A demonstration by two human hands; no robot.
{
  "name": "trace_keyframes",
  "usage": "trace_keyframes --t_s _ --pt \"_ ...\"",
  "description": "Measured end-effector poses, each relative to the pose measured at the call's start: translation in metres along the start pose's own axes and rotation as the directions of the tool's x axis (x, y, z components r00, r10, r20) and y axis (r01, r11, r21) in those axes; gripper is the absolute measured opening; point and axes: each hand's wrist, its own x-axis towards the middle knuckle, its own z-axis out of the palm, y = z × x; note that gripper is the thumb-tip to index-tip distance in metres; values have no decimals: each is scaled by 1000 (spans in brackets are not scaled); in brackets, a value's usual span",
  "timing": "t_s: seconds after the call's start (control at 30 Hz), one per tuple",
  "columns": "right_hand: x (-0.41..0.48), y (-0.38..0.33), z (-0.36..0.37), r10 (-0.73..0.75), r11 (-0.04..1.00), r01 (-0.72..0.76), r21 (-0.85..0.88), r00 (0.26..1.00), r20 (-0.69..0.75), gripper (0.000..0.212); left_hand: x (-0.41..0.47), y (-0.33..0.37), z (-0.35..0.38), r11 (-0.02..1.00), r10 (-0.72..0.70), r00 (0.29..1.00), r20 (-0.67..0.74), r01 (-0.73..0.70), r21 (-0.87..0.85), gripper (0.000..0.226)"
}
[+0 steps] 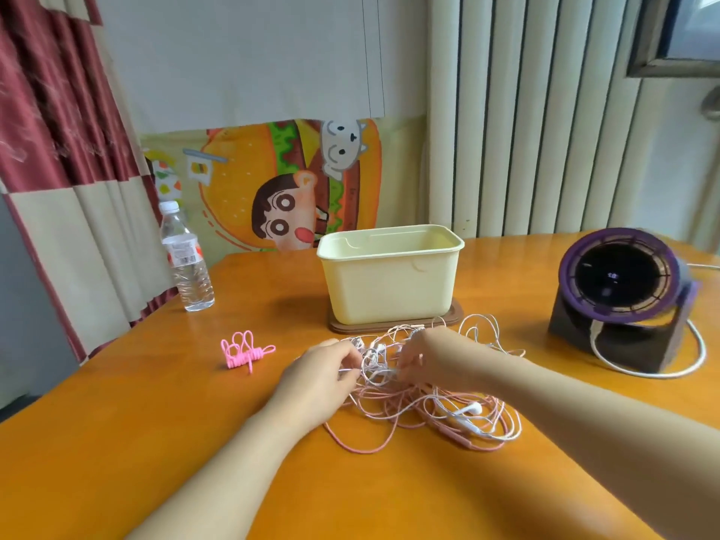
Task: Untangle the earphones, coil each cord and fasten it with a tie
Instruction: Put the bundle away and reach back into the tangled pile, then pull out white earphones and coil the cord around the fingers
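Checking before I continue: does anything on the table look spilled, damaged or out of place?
Nothing spilled or broken. The only disorder is the earphone cords, pink and white, tangled in one heap before the cream bin. The water bottle stands upright.

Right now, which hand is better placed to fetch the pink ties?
Left, probably. The left hand is nearer the pink ties, with bare table between; the right hand is farther, in the earphone tangle.
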Motion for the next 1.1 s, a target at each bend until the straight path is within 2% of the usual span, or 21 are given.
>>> trace_keyframes --t_s 0.1,0.2,0.3,0.4,0.5,0.63,0.77,0.8,0.87,0.93,1.03,1.1 --pt "-3 2 -21 22 978 8 207 989 -143 25 -5 2 -14 999 -49 998 -37 49 6 17" --pt "-5 0 -47 93 878 14 479 975 -199 24 -5 5 -29 992 -121 993 10 121 -24 14" --pt "-5 -10 -72 113 803 48 594 966 -231 22 1 21 -46 977 -149 989 16 150 -154 31" --pt "-4 -28 -101 75 856 98 508 948 -309 21 12 50 -68 932 -104 993 -48 80 -353 45" --pt "-5 -45 -131 -4 895 171 411 926 -377 23 27 76 -86 873 -61 993 -99 5 -487 45" --pt "-7 -55 -162 -87 936 224 271 895 -437 27 44 98 -107 692 -141 982 -127 6 -722 28" --pt "-12 -54 -182 -124 963 219 159 879 -460 31 63 103 -120 533 -274 944 -183 -9 -846 10" --pt "-14 -52 -185 -129 967 214 137 877 -463 26 67 102 -124 533 -307 925 -223 -27 -846 9" --pt "-16 -43 -190 -100 981 165 98 876 -473 7 75 97 -133 595 -361 876 -321 -49 -802 9" --pt "-16 -30 -189 -38 992 94 89 871 -489 10 79 89 -146 584 -417 831 -368 -65 -809 8" --pt "-8 -4 -178 140 976 -29 218 846 -514 23 77 77 -164 375 -480 838 -259 -70 -924 24" --pt "-3 13 -163 273 932 -115 343 845 -460 27 70 69 -170 274 -492 860 -133 7 -962 44"
